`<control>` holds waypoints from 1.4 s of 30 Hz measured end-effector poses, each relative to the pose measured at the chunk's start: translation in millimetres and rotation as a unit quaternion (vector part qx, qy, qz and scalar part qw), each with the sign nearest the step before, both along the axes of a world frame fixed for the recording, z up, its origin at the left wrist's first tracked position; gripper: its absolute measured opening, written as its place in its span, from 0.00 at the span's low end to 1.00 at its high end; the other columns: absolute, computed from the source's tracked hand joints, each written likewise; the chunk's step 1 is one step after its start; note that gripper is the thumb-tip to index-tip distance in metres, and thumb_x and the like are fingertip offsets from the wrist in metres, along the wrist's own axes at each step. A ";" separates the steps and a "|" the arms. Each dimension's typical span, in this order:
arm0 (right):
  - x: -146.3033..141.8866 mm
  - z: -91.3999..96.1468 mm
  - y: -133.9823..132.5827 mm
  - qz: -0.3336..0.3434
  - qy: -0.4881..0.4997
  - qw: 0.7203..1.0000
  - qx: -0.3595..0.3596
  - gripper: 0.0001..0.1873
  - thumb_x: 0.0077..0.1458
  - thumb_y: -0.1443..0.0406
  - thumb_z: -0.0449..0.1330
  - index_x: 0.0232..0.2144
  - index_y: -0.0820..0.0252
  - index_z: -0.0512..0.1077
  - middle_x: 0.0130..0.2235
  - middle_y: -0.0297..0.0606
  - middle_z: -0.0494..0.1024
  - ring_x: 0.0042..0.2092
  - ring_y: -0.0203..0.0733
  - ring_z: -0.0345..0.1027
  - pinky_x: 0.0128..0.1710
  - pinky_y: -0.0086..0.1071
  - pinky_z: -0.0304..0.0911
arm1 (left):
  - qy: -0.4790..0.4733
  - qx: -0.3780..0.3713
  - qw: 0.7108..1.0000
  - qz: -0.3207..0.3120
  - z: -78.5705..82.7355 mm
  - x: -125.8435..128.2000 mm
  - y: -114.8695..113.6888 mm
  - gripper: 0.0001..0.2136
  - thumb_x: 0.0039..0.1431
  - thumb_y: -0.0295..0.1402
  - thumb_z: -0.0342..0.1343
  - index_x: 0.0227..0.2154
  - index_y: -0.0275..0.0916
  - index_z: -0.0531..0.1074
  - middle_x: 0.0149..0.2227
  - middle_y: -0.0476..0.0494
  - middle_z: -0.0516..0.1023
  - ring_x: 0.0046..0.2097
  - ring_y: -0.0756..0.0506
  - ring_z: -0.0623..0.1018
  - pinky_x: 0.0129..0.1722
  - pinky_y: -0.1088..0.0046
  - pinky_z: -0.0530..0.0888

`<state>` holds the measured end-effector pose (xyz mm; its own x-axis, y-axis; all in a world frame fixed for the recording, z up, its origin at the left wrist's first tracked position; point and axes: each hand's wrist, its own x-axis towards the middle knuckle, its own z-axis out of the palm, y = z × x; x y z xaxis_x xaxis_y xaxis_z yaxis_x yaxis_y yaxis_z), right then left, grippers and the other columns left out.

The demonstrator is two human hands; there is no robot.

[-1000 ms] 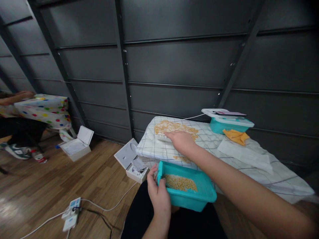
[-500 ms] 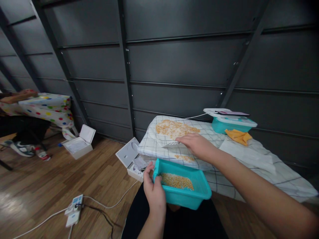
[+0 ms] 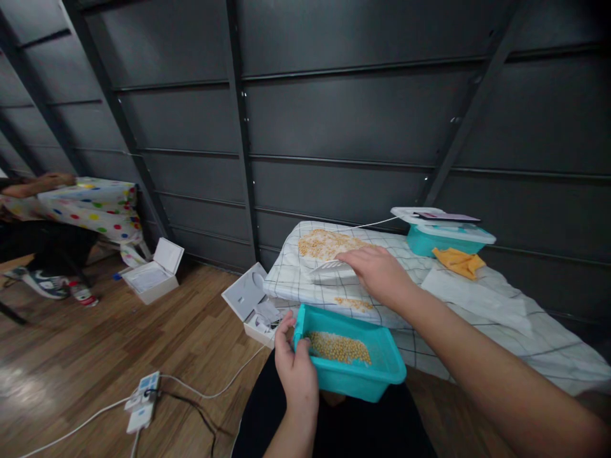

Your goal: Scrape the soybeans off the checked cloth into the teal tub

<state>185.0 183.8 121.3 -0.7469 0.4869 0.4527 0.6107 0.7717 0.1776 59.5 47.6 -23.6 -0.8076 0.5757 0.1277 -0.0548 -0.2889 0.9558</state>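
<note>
My left hand (image 3: 294, 369) grips the near left corner of a teal plastic tub (image 3: 382, 369) held over my lap; a layer of yellow grains (image 3: 338, 347) lies in it. My right hand (image 3: 377, 272) reaches over the checked cloth (image 3: 296, 280) on the table and holds a small white slotted scoop (image 3: 329, 267) at the near edge of a big heap of the same grains (image 3: 324, 243). A small spill of grains (image 3: 353, 303) lies on the cloth between the heap and the tub.
A second teal tub with a white lid (image 3: 442, 232) stands at the table's back, an orange cloth (image 3: 458, 261) and white paper (image 3: 472, 292) beside it. Two open white boxes (image 3: 153, 273) (image 3: 252, 305) and a power strip (image 3: 140, 401) lie on the wooden floor. Another person sits far left (image 3: 28, 242).
My right hand drew the scoop back toward me from the heap, then moved slightly up to the heap's near edge. The tub rose a little in my left hand.
</note>
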 end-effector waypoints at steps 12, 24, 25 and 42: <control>-29.0 -2.3 -4.0 0.124 -0.033 0.987 -0.097 0.21 0.57 0.73 0.49 0.47 0.52 0.72 0.47 0.36 0.78 0.48 0.43 0.69 0.50 0.38 0.60 | 0.006 -0.007 1.000 -0.001 3.6 -0.6 -0.5 0.15 0.47 0.25 0.51 0.39 0.42 0.69 0.55 0.42 0.70 0.59 0.41 0.66 0.59 0.59 0.58; 14.5 -0.3 -21.7 0.158 -0.042 0.980 -0.109 0.18 0.57 0.73 0.50 0.46 0.58 0.72 0.46 0.41 0.77 0.47 0.43 0.68 0.50 0.40 0.61 | -0.023 -0.012 0.999 -0.035 3.6 -2.9 1.7 0.20 0.46 0.24 0.51 0.44 0.39 0.70 0.49 0.42 0.75 0.53 0.41 0.71 0.56 0.61 0.63; 18.2 -1.1 -23.3 0.160 -0.037 0.980 -0.111 0.17 0.57 0.73 0.50 0.45 0.58 0.73 0.45 0.41 0.77 0.47 0.43 0.68 0.50 0.40 0.61 | -0.023 -0.013 0.999 -0.034 3.1 -2.0 2.3 0.20 0.46 0.24 0.51 0.45 0.39 0.70 0.49 0.42 0.75 0.53 0.42 0.71 0.56 0.62 0.63; 62.3 -11.6 -22.9 0.217 -0.006 0.972 -0.094 0.17 0.58 0.73 0.49 0.44 0.59 0.73 0.41 0.43 0.76 0.45 0.43 0.65 0.47 0.41 0.61 | -0.013 -0.061 0.997 -0.035 10.5 20.9 17.9 0.28 0.46 0.24 0.50 0.54 0.38 0.65 0.56 0.39 0.70 0.58 0.41 0.67 0.59 0.61 0.60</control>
<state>247.3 160.9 109.7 -0.9048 0.1991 0.3764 0.2200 0.9754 0.0129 80.4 65.5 -13.1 -0.7674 0.6403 0.0318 -0.0964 -0.1643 0.9817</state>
